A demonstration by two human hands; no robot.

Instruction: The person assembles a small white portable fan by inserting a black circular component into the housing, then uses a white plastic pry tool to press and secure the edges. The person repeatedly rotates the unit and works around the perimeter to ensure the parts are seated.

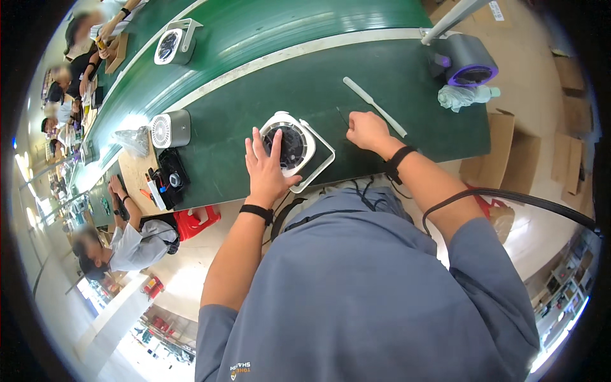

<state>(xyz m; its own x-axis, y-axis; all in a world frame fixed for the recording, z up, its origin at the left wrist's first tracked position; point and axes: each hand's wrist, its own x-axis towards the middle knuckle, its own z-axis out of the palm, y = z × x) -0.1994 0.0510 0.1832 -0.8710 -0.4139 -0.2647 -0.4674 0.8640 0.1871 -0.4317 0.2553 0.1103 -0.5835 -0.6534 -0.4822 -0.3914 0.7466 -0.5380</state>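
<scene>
A white round-fronted fan (pixel 294 148) with dark blades lies on the green worktable in front of me, its U-shaped white stand folded out to the right. My left hand (pixel 266 170) rests on its left and lower side, fingers spread, one over the front and the thumb by the lower rim. To the right of the fan, my right hand (pixel 367 132) is closed over the table, apart from the fan. A thin dark rod (pixel 342 115) sticks out of its fingers; its exact kind is too small to make out. A long white strip (pixel 375 107) lies just beyond that hand.
A green conveyor (pixel 267 25) runs behind the worktable, carrying another white fan (pixel 172 46). At left stand a boxy white fan (pixel 170 129) and a black tray (pixel 172 178). A grey-purple fan (pixel 471 60), a bottle in plastic (pixel 464 97) and cartons (pixel 506 153) are at right. A co-worker (pixel 137 245) sits left.
</scene>
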